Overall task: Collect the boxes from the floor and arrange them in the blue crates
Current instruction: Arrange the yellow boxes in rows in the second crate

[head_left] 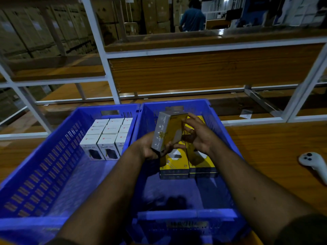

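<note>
Two blue crates stand side by side on a wooden surface. The left crate (44,161) holds several white boxes (106,137) packed upright at its far end. The right crate (221,124) holds yellow boxes (177,161) lying flat at its far end. Above them I hold a grey and yellow box (168,131), tilted on end. My left hand (146,147) grips its lower end. My right hand (198,135) curls round its right side.
A white handheld controller (315,161) lies on the wood right of the crates. White metal shelf frames (109,71) with wooden boards rise behind. A person in a blue shirt (192,18) stands far back among stacked cartons.
</note>
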The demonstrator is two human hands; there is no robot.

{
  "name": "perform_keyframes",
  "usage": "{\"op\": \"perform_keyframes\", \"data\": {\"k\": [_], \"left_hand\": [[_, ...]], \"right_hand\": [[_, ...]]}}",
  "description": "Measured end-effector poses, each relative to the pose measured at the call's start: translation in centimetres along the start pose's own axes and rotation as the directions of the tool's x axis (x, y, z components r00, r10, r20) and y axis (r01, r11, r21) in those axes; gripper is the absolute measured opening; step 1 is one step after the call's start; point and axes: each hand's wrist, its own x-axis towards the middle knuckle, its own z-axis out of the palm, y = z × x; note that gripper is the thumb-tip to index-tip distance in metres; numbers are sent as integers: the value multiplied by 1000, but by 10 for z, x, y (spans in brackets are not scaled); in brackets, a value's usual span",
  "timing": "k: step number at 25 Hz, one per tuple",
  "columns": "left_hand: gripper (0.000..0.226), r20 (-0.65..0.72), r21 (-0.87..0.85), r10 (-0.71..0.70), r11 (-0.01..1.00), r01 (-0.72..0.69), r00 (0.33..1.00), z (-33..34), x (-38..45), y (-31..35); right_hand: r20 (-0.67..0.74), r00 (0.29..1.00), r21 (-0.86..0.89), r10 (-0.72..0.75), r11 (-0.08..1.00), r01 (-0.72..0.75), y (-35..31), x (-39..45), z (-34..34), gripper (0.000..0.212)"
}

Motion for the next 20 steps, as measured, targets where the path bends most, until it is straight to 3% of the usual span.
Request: {"op": "perform_keyframes", "data": {"k": [2,4,7,11,15,17,20], "left_hand": [[45,32,-44,-18,999,19,999,1,-6,0],[51,38,-130,3,991,2,999,3,-14,0],[56,-13,-243,92,966,-92,996,-1,-14,2],[64,-41,-367,153,917,-157,987,-4,-7,5],[74,-74,-355,183,914,-197,980,-7,1,6],[89,-69,-373,203,903,-214,977,-11,4,8],[91,-13,-467,261,852,-237,965,-13,5,10]], "right_hand": [[98,995,-18,7,1000,-6,0,-3,1,24],[84,996,-34,-14,999,17,2,-2,1,27],[-63,998,-38,11,999,-14,1,2,1,44],[-240,969,25,53,999,-49,-1,4,-6,16],[-264,963,36,60,998,-52,-3,2,-4,7],[-243,970,1,-18,1000,19,-9,2,-5,27],[-153,982,-92,-109,991,95,-15,-4,-3,58]]}}
